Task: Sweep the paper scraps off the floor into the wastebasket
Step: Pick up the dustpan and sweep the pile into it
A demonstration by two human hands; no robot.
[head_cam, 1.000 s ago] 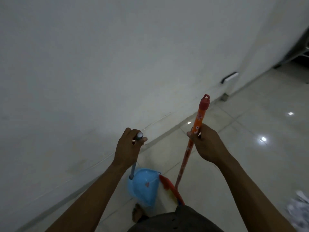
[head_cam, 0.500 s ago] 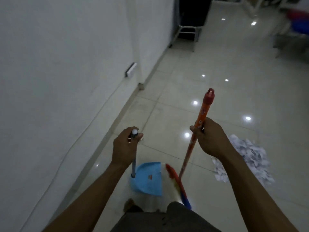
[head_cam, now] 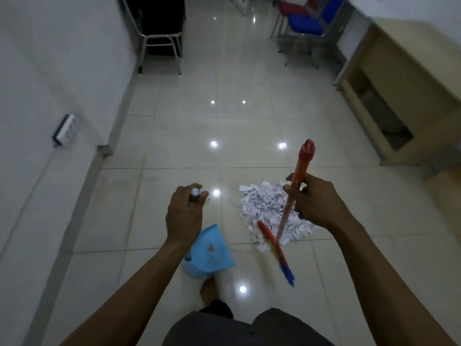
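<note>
Scraps: paper scraps [head_cam: 264, 206] in one heap on the tiled floor [head_cam: 179, 136], ahead and to my right, just beneath my right hand.
Right hand [head_cam: 318, 204]: wrapped round the orange broom [head_cam: 286, 213] near its red cap; the nearer hand to the heap.
Broom axis: near upright, bristles at the heap's near edge, trailing toward my feet.
Left hand [head_cam: 184, 216]: fisted on the pole top of the blue dustpan [head_cam: 212, 249]; pan left of the heap, apart.
Wastebasket: not in view.
Next, I judge: sweep leftward into the pan.
</note>
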